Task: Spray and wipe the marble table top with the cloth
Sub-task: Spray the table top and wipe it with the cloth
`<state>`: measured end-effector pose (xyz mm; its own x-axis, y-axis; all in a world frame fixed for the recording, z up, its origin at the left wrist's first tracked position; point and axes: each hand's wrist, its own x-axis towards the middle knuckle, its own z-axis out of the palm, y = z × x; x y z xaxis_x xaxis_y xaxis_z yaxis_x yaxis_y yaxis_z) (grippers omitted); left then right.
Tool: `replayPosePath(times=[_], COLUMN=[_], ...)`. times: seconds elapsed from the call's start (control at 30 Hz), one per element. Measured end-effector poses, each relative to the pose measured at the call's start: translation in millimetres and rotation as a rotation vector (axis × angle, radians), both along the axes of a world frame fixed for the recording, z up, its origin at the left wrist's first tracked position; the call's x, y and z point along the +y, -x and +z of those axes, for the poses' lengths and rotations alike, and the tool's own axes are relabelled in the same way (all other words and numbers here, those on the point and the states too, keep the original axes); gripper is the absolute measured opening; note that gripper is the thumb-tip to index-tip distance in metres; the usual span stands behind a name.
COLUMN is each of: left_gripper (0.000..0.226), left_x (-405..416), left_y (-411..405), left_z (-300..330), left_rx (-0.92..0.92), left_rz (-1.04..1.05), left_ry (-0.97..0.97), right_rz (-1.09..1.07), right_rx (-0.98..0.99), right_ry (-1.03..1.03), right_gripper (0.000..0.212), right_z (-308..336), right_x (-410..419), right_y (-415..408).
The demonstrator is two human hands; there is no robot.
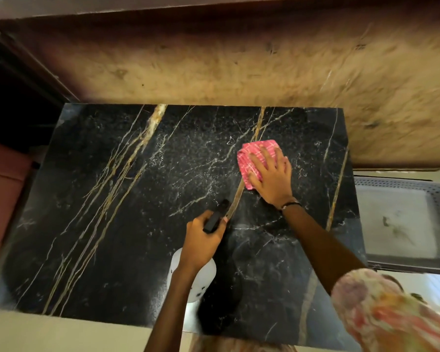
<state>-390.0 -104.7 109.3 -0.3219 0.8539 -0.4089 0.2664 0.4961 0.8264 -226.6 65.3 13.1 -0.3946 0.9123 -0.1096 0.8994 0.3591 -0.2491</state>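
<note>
Right hand (271,177) flat on pink cloth (252,158), black marble table (112,199), left hand (201,240) gripping spray bottle (215,221)

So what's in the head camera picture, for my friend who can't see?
The right hand presses a pink cloth flat on a black marble table top with gold veins. The left hand holds a spray bottle by its black trigger.

A black marble counter (107,199) with gold and white veins lies flat, speckled with fine droplets. A folded pink checked cloth (252,161) lies flat on its far right part. A white plastic spray bottle (196,280) with a black nozzle is upright above the near middle.
</note>
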Motion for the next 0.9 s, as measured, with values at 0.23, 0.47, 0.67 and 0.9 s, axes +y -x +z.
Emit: replayPosePath(times=[0.23, 0.47, 0.67, 0.9], left_gripper=[0.015, 0.02, 0.019, 0.019], left_x=[-7, -17, -33, -57], left_y=[3, 8, 9, 1], left_z=[-3, 2, 3, -1], left_rx=[-0.005, -0.046, -0.033, 0.009], left_rz=[0.011, 0.032, 0.029, -0.014], left_ry=[-0.002, -0.001, 0.007, 0.017], right_rz=[0.376, 0.27, -0.06, 0.305], right_rx=[0.07, -0.052, -0.027, 0.044], right_ry=[-0.078, -0.051, 0.01, -0.085], right_gripper=[0.054, 0.057, 0.062, 0.054], right_z=[-6, -4, 1, -6], right_x=[-93, -109, -69, -160], right_y=[34, -78, -6, 9])
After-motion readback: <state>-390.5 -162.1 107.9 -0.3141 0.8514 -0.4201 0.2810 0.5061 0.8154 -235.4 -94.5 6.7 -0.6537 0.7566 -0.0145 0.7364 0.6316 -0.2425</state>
